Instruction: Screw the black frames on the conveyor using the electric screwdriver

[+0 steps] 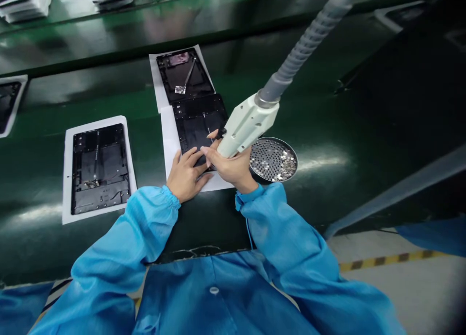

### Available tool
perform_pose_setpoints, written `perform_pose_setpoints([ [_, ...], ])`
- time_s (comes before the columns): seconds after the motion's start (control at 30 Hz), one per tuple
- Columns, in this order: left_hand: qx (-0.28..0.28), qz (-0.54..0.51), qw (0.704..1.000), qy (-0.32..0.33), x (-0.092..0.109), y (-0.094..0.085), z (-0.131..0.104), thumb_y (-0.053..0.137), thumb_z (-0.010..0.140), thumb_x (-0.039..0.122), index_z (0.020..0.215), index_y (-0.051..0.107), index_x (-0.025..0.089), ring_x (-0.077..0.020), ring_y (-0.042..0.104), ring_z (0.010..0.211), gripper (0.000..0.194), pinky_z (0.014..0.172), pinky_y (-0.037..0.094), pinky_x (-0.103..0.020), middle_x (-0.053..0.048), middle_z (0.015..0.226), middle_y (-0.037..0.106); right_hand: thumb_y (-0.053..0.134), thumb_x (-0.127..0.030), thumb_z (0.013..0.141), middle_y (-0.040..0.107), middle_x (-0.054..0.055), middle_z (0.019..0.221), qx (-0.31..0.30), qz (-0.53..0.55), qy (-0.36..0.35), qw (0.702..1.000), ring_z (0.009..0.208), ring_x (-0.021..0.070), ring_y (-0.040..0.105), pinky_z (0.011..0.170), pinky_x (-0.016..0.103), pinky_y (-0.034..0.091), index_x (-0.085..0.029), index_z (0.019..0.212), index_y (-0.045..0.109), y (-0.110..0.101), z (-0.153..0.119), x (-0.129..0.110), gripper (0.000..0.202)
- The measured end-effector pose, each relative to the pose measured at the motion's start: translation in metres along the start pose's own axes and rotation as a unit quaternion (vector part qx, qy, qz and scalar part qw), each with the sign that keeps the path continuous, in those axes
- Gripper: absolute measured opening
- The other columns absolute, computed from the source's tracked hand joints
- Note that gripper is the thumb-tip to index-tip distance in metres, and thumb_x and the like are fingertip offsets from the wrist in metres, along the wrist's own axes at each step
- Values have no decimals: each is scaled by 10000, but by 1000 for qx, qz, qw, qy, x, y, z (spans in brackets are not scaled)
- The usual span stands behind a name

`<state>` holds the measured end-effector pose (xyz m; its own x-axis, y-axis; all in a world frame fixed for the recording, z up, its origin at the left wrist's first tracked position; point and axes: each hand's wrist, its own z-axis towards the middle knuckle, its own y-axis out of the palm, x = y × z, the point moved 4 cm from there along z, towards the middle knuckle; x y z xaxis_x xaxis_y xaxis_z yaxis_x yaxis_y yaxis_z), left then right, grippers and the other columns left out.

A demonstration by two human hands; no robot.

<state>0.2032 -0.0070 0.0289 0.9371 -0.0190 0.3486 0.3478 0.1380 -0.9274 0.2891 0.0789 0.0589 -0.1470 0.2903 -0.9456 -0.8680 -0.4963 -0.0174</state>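
A black device housing [198, 119] lies on a white sheet [170, 131] in front of me. My right hand [233, 166] is wrapped round the lower end of a white handheld tool [247, 124], which joins a grey ribbed hose. The tool leans over the housing's right side, and its tip is hidden by my fingers. My left hand [187, 174] rests on the lower left of the housing, fingers spread, with the fingertips close to those of my right hand. A round perforated dish [274, 159] with small shiny metal parts stands just right of my right hand.
Another housing [185, 75] with a loose small board adjoins at the back. A housing on white backing [100, 167] lies to the left, with one more [8, 104] at the far left edge. Stacks of sheets [25, 2] stand on the back ledge. A grey bar crosses at right.
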Motion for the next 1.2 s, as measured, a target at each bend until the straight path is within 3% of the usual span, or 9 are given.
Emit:
perform_pose_setpoints([
  [0.23,1,-14,1000,-1,0,2,0,537,909,365,1078,720,202,-333,393,1351,298,1103,262,-593,-133,1320,575,708,-257,704,550,-54,568,-5,-9,7,1000,493,123,544,589,328,535,-220,849,523,3,-7,7,238],
  [0.43,1,-16,1000,-6,1,2,0,547,906,357,1088,717,206,-336,398,1349,291,1106,257,-602,-128,1318,578,725,-295,718,547,-32,579,-24,-32,6,999,564,150,579,702,366,572,-236,810,518,2,-8,1,234],
  [0.8,3,-15,1000,-7,1,3,0,545,908,354,1082,719,217,-328,394,1353,282,1110,246,-605,-121,1320,577,695,-248,728,541,-54,568,-35,-4,18,999,526,125,557,668,350,561,-221,829,522,2,-7,5,202],
  [1.0,1,4,1000,0,0,2,0,528,919,383,1157,689,221,-326,406,1344,330,1099,270,-582,-124,1350,563,719,-274,722,554,-50,564,-4,-21,3,1000,527,124,560,668,342,557,-220,787,532,-2,-1,2,205],
  [1.2,11,41,999,0,7,-1,-14,510,929,375,1184,674,204,-329,437,1318,348,1035,360,-540,-141,1392,533,700,-218,742,547,-67,490,94,-25,-45,994,453,124,529,629,344,548,-233,790,571,-30,10,-9,138],
])
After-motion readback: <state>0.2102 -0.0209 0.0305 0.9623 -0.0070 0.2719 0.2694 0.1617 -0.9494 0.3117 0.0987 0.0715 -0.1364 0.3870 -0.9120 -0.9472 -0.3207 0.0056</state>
